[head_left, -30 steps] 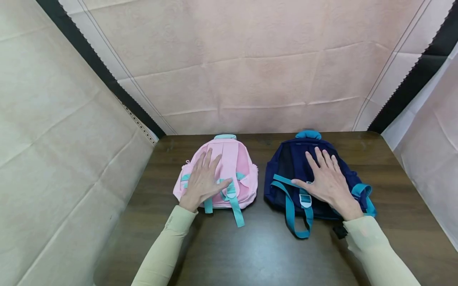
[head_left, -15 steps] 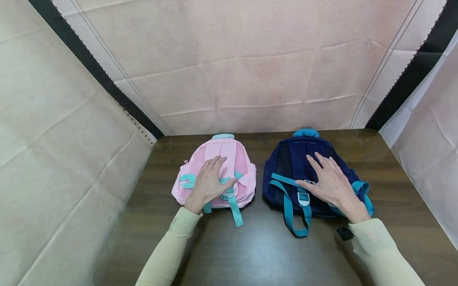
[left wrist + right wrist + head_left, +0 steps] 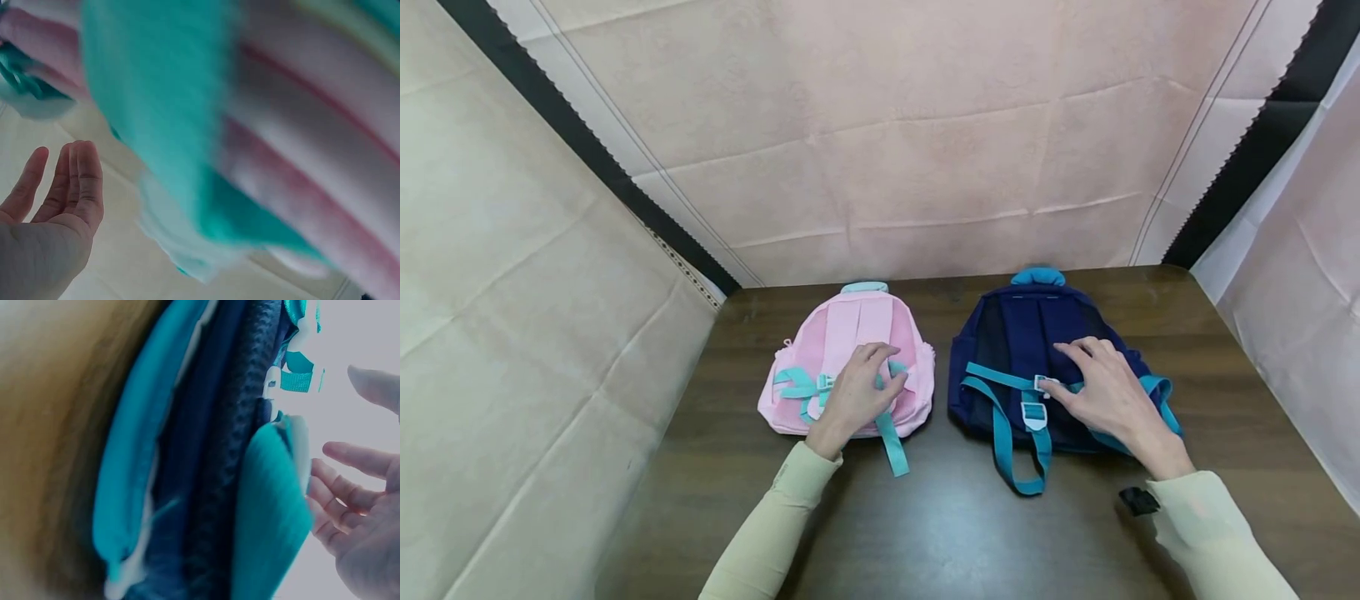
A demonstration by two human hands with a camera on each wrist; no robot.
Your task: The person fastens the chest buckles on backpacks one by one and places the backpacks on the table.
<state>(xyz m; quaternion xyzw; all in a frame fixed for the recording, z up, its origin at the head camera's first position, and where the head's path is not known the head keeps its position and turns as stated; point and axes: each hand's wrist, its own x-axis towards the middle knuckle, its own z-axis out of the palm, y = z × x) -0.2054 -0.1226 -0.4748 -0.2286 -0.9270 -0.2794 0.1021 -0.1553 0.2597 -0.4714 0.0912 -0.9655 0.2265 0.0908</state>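
A small pink backpack [image 3: 808,333] lies straps-up at the back of the table, its turquoise straps [image 3: 892,446] trailing off the bottom. My left hand [image 3: 853,398] is over its lower right part, fingers bent and apart from the thumb. In the left wrist view the same hand [image 3: 59,215] holds nothing beside the fabric. To the right lies a navy backpack [image 3: 1026,321] with blue straps [image 3: 1002,417] and a white buckle [image 3: 1034,415]. Over its right half is my right hand [image 3: 1105,392], thumb near the upper buckle. The right wrist view shows its fingers [image 3: 350,459] loosely spread, gripping nothing.
Both bags lie on a dark brown wooden table [image 3: 940,533], near its back edge. A pale cloth wall [image 3: 925,167] rises behind it, with more cloth at the left and right. A small black item [image 3: 1138,501] is at the right cuff.
Both hands draw back toward the person, and their straight, spread fingers have bent. The left hand also shifts right, uncovering a turquoise buckle. The backpacks stay in place.
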